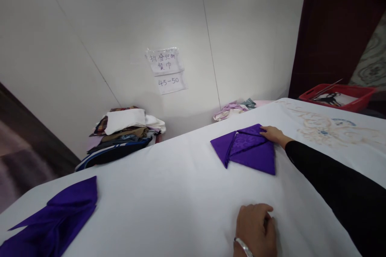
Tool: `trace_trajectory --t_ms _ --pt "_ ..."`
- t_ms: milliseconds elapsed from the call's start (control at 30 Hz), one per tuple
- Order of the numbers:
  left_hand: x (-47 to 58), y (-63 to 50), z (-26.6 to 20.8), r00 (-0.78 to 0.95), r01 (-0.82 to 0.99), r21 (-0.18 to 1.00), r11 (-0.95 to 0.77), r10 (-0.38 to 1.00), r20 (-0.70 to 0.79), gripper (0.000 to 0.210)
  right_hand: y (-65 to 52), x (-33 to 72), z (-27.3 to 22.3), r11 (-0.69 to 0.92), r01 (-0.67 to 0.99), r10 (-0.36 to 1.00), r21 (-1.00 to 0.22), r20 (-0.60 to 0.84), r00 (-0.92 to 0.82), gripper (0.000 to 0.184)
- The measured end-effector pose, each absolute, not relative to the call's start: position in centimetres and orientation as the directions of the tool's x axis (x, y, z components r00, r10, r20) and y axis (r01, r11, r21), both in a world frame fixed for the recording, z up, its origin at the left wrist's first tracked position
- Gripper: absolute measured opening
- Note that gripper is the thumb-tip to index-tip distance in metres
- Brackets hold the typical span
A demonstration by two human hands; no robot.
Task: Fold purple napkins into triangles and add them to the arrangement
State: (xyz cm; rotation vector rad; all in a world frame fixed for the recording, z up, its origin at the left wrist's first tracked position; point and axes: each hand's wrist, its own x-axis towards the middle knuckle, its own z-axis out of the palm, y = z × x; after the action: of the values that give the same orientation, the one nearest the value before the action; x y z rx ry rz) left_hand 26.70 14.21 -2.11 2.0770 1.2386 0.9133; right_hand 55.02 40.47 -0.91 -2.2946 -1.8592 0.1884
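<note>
A folded purple napkin (253,152) lies on the white tablecloth (157,209), its layers making triangular flaps. My right hand (273,134), in a black sleeve, has its fingertips closed at the napkin's upper right corner. Nearer to me, my left hand (256,227) rests over the cloth with its fingers curled in, apart from the napkin. Nothing shows in it, and a silver bracelet circles its wrist. At the lower left lies a second purple cloth (60,217), loosely folded with a pointed end and cut off by the frame edge.
Beyond the table's far edge sits a pile of folded clothes (123,128). A smaller heap of fabric (230,110) lies against the wall. A red basket (356,102) holding black items stands at the right. Paper signs (165,62) hang on the wall.
</note>
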Motion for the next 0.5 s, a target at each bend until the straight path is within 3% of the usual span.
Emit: trace_trajectory --t_ms 267,500 --pt "26.7 14.2 -1.8 0.352 0.537 0.733 -0.418 0.900 0.255 0.030 40.1 54.1 0.2 -0.222 0.956 0.971 -0.193 0.043 0.235 0.049" --pt "26.8 14.2 -1.8 0.341 0.549 0.741 -0.386 0.913 0.223 0.030 41.6 50.0 1.6 0.026 0.989 0.997 -0.149 0.077 -0.014 0.050"
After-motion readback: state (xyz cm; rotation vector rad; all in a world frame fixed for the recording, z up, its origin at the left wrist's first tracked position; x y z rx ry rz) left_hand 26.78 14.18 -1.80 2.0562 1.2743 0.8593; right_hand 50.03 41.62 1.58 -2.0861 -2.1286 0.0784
